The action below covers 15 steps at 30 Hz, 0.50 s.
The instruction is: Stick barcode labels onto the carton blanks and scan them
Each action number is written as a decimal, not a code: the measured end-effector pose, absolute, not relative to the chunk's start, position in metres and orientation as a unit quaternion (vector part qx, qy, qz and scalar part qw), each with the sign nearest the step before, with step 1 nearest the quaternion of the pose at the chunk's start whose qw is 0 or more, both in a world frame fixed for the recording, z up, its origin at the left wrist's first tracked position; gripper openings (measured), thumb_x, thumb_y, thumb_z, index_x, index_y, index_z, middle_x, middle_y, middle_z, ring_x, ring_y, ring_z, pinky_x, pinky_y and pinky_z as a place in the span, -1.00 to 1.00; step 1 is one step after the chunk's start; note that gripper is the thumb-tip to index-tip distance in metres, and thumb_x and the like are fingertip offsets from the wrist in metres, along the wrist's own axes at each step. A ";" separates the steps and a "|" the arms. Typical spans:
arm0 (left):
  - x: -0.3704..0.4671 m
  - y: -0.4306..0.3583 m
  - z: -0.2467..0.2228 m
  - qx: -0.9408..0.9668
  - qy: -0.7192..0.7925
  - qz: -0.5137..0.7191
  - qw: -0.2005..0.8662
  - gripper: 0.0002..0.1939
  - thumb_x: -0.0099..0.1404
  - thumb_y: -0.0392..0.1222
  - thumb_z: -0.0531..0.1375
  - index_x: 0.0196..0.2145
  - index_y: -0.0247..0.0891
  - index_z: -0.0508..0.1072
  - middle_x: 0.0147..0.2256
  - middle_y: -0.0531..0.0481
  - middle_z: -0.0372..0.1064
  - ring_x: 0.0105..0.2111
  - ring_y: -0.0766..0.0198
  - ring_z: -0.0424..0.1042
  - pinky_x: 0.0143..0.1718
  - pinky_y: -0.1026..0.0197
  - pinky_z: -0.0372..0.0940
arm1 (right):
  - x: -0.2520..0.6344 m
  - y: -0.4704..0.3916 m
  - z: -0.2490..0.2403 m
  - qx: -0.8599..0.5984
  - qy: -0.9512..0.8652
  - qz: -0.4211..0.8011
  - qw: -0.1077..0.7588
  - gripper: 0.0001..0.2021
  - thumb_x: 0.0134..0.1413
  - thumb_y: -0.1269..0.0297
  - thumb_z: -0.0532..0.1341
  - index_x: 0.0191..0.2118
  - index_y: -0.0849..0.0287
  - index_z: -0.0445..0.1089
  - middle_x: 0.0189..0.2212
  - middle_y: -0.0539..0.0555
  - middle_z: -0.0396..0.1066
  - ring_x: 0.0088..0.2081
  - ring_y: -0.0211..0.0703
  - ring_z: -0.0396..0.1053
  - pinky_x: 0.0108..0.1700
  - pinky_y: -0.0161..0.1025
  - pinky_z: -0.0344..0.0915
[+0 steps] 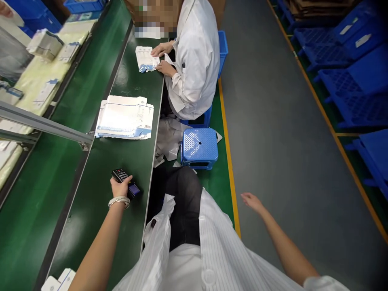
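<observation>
My left hand (120,188) is wrapped round a black handheld device (133,188) with a keypad and a small lit screen, over the green bench top (100,178). Beyond it on the bench lies a fanned stack of flat white and blue cartons (124,117). At the lower left, more white cartons (62,281) show partly behind my left forearm. My right hand (251,201) hangs out to the right above the grey floor, fingers stretched out and holding nothing.
A co-worker in a white coat (198,56) sits ahead, both hands on a smaller carton stack (146,59). A blue stool (200,147) stands between us. Blue plastic pallets (327,46) line the right side. A metal rail (45,121) crosses at left.
</observation>
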<state>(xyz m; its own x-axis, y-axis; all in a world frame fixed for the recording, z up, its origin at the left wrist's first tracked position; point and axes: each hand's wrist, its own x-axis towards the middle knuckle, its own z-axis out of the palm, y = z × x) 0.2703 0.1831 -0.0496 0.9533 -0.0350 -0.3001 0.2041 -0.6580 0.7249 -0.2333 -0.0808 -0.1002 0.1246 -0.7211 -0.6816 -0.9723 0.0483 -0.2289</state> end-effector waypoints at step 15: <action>0.252 0.158 -0.041 0.915 0.168 -0.061 0.362 -0.59 0.23 -0.10 0.11 0.01 -0.27 0.23 -0.07 -0.11 0.26 -0.14 0.18 0.33 -0.14 0.00 0.30 | -0.145 -0.215 -0.074 -0.780 0.429 0.134 0.434 -0.63 -0.05 -0.04 0.06 -0.28 0.10 0.43 -0.53 0.06 0.42 -0.36 0.02 0.43 -0.35 -0.13 0.36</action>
<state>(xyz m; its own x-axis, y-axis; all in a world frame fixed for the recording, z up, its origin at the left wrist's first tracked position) 0.2517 0.1581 -0.0413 0.9361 0.2638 -0.2328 0.3517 -0.6809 0.6425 -0.1445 -0.2147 -0.0737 0.5955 -0.5535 -0.5823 -0.7866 -0.2544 -0.5626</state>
